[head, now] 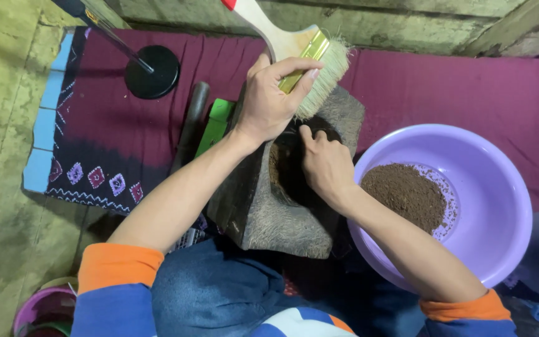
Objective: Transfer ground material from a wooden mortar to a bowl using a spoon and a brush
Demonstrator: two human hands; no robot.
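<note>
1. Where the two arms meet at the middle of the view, a grey stone mortar (pixel 282 206) sits tilted on the person's lap, its dark hollow facing up and toward the far side.
2. The left hand (pixel 269 100) is clamped around the brass-coloured ferrule of a broad paintbrush (pixel 301 56); the pale wooden handle, tipped in red, runs up and to the left, and the cream bristles lie against the mortar's far rim.
3. The right hand (pixel 325 165) rests inside the mouth of the mortar, fingers curled down into the hollow; whether it grips anything there cannot be told, as the fingertips are hidden in shadow.
4. The hands are just beside each other, the left above the right, without visibly touching.
5. Just to the right of the mortar stands a lilac plastic basin (pixel 500 187), holding a mound of brown ground powder (pixel 403 195) on its floor; the right forearm crosses over the basin's near rim.
6. To the left of the mortar lie a dark rod-shaped pestle (pixel 189 125) and a green flat object (pixel 215 125), partly hidden by the left forearm.
7. Beyond these, a black round base (pixel 153 72) with a thin rod rises toward the upper left corner.
8. All of this rests on a maroon woven cloth (pixel 456 87) with a patterned blue border at the left, spread over a greenish concrete floor (pixel 1 187).
</note>
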